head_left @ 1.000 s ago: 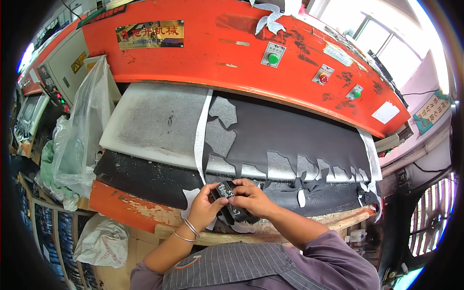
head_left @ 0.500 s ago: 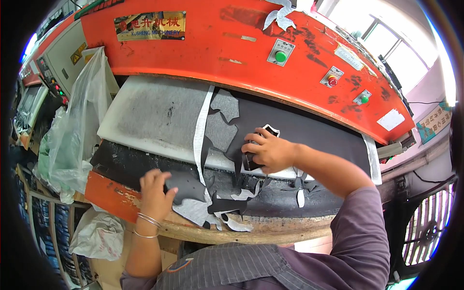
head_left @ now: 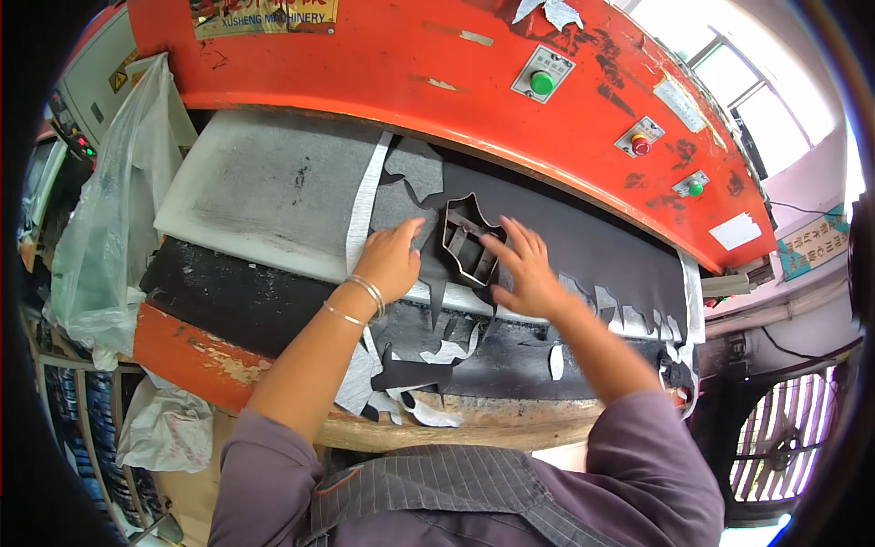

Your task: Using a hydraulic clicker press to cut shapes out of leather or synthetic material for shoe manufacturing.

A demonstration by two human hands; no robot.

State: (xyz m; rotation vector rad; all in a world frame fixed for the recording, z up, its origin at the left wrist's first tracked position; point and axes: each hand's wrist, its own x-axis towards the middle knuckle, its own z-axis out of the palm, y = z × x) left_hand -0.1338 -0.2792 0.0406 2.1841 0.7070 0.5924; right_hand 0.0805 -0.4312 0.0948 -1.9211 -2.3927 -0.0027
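Note:
A metal cutting die, with a shaped outline and inner crossbars, lies on a dark sheet of leather-like material. My right hand is at the die's right side, fingers spread, the fingertips at or just above its edge. To the left of the die, my left hand hovers over the sheet's cut edge, its fingers loosely bent and apart, with nothing visible in them. Grey, cut-out remnants of the sheet lie beyond it. A narrow white strip runs past the left hand.
The orange machine beam spans the far side, with green buttons and a red knob. A whitish cutting board lies left. Dark and white scraps litter the near ledge. A plastic bag hangs at left.
My left hand has moved from the near-left scraps up and right, beside the die. My right hand has opened from its grasp on the die, which now shows fully. The view has shifted.

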